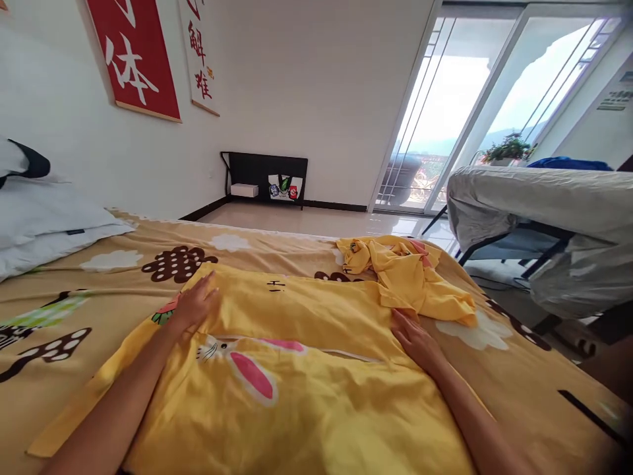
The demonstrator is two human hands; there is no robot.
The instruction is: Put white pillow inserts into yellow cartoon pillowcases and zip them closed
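Yellow garment [297, 369] lies spread flat on bed [74, 310], between both hands. Left hand [195, 305] flat, fingers spread, pressing upper left edge; right hand [415, 340] flat at right edge, apparently smoothing fabric. Crumpled yellow cloth [405, 274] just beyond right hand.

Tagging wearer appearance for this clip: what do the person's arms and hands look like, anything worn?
Both forearms are bare as far as the view shows, with no sleeves in sight. The left hand and right hand have no gloves, and no rings, watch or bands are visible. Fingers look slim; the nails are too small to judge. No markings show.
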